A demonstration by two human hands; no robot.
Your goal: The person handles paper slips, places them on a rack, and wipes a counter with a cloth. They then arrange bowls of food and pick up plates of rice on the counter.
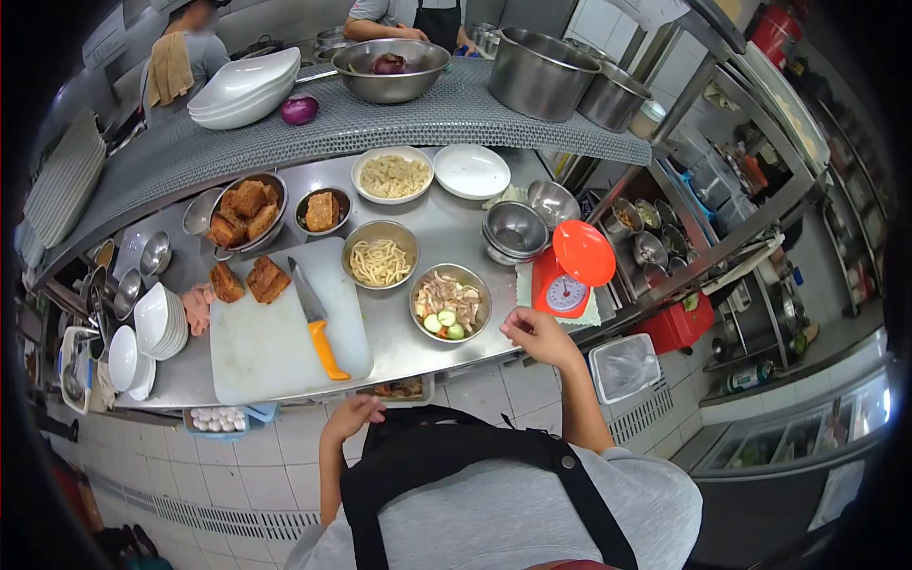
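The right hand is at the front edge of the steel counter, with the fingers bent loosely and nothing inside them. Just to the left of this hand, very near but not touching, stands a metal bowl with sliced meat and cucumber pieces, and just to the right of the hand is a red kitchen scale. The left hand is lower, below the counter edge, loosely curled and empty. Above the left hand lies a white cutting board, and on it a knife with a yellow handle and pieces of fried pork. Beyond the bowl with meat, further from both hands, is a bowl of noodles.
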